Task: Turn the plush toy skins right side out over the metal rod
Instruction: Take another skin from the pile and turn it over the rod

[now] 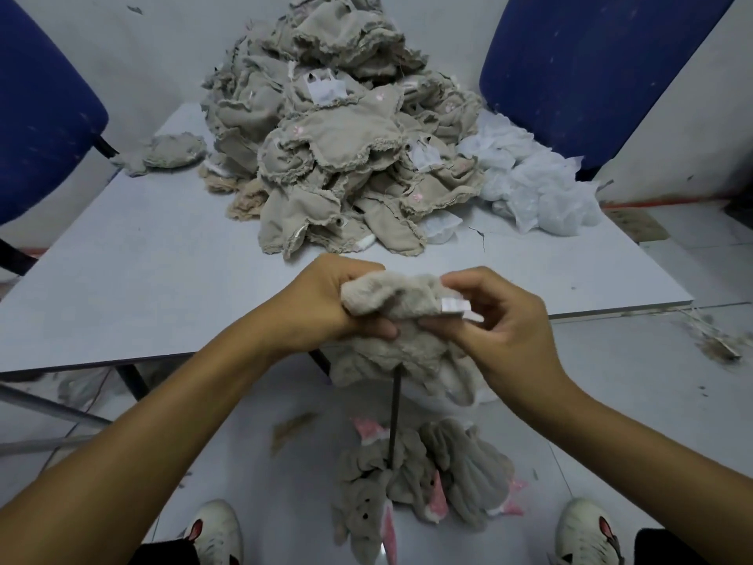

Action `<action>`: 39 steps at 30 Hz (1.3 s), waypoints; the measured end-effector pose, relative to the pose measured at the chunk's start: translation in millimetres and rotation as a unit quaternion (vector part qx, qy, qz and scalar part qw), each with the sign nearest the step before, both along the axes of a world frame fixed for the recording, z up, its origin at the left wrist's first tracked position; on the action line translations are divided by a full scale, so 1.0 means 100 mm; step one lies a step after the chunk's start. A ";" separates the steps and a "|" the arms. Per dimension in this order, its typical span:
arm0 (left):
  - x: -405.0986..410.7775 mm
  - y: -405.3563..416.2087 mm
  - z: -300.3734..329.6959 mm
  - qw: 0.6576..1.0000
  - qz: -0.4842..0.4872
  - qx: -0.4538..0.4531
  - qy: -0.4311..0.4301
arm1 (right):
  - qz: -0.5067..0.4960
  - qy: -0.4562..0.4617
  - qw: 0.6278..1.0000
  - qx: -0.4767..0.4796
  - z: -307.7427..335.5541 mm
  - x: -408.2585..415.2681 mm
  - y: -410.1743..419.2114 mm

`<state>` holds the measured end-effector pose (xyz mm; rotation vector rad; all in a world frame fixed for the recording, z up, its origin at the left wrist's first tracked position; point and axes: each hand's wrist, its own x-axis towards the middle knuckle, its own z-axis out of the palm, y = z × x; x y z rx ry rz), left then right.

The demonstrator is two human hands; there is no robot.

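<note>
No readable text, brand or number is seen. White sewn-in labels (pixel 326 90) are noted on skins in the pile (pixel 334 148), and one on the held skin (pixel 391 299); any print on them is too small and blurred to read.

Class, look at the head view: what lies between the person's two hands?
The plush skin, gripped by the left hand and pinched by the right hand, spans the gap.

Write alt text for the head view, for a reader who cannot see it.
Both hands, left hand and right hand, hold a grey plush skin over an upright metal rod. Behind them on the table lies a heap of inside-out skins; finished skins lie on the floor between two shoes.
</note>
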<state>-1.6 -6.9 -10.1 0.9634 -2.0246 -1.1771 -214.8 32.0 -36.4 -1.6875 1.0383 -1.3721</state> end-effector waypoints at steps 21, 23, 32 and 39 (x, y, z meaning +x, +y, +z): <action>0.12 -0.08 0.19 0.987 -0.046 0.153 0.019 | 0.018 0.102 0.994 -0.018 -0.13 -0.05 0.09; 0.17 -0.08 0.18 0.982 -0.079 0.169 0.039 | 0.024 0.082 0.995 -0.056 -0.05 -0.03 0.09; 0.25 -0.11 0.03 0.981 -0.080 0.177 0.026 | 0.045 0.178 0.971 -0.155 0.06 -0.05 -0.06; 0.02 -0.05 0.00 0.986 -0.066 0.119 -0.099 | 0.024 0.291 0.942 -0.163 -0.09 -0.07 -0.05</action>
